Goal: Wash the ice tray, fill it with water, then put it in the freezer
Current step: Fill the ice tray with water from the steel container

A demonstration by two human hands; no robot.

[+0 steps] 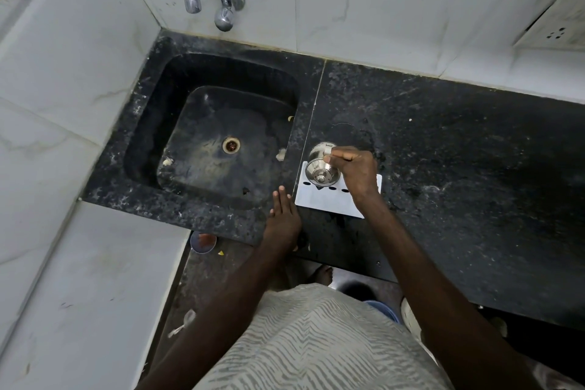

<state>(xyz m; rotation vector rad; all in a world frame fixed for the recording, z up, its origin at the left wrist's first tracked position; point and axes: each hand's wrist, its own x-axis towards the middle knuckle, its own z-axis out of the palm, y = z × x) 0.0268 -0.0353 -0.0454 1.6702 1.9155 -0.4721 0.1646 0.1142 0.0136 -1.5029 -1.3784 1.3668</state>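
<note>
The right hand [356, 172] is closed in a pinch, thumb and fingers gripping the side of a small polished steel container [322, 165] with a knobbed lid. The container stands on the far left corner of the ice tray [326, 199], a flat white rectangular piece lying on the speckled black stone counter [459, 149] just right of the sink [221, 136]. The left hand [282, 215] rests open, fingers straight, flat on the counter edge beside the tray. The right wrist hides part of the tray; its dark oval openings are only partly visible.
</note>
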